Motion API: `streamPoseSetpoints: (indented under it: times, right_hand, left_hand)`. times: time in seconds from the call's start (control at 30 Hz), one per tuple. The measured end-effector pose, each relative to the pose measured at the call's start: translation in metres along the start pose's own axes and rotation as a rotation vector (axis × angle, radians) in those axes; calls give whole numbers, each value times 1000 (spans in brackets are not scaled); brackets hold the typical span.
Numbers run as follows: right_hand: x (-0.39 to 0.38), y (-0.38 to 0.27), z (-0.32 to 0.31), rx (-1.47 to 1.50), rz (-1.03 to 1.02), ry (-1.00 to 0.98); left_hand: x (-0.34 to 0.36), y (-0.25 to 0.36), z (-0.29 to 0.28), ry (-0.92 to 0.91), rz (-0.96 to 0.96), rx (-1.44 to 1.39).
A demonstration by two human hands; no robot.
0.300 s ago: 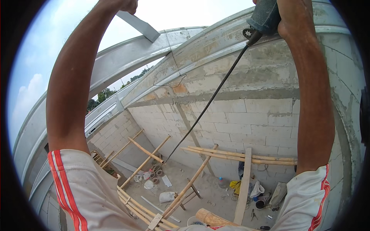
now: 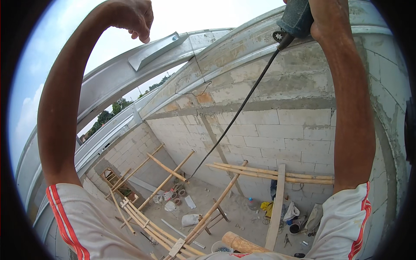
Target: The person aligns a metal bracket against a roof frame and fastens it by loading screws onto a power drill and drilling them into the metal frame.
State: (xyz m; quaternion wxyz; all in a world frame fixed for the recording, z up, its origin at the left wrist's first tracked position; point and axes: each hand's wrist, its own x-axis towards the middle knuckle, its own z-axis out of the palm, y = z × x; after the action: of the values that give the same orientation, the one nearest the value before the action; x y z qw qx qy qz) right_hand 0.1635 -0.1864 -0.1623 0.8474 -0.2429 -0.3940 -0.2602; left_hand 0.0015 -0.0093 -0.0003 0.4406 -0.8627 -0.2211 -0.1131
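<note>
My right hand [image 2: 327, 17] is raised at the top edge, wrapped round the dark textured grip of a corded power drill [image 2: 296, 19]. Most of the drill's body is cut off by the frame. Its black cord [image 2: 242, 106] hangs down toward the floor. At the upper left my left hand [image 2: 135, 19] is held up with loosely bent fingers and nothing visible in them. Just below, apart from the fingers, a short metal channel piece [image 2: 155, 52] lies slantwise against a curved metal beam [image 2: 115, 65]. A screw head shows near its upper right end.
A block wall [image 2: 277, 130] stands ahead, topped by another curved metal beam [image 2: 234, 54]. Far below are bamboo poles [image 2: 216, 203], a plank [image 2: 275, 212], a white sack [image 2: 190, 220] and a yellow item [image 2: 267, 209] on the concrete floor [image 2: 242, 221]. A thin wire [image 2: 197, 56] dangles from the beam.
My left hand has let go of the metal channel piece and moved slightly down. The piece has swung about its screwed end, its free end now lower left. My right hand and drill barely moved.
</note>
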Motion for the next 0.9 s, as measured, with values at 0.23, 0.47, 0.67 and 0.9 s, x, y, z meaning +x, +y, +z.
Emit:
streamPoseSetpoints:
  times: [0.23,0.47,0.67,0.9]
  right_hand:
    - [-4,9,-5,-3,-60,3]
    - [-6,-3,3,-124,55,104]
    - [-11,3,-9,3,-117,-34]
    - [-11,6,-12,7,-112,-82]
  left_hand:
    - [-12,49,21,-145,-90,106]
    - [-12,61,52,-86,0,304]
    - [-21,62,66,124,105,146]
    - [-17,84,74,73,41,195]
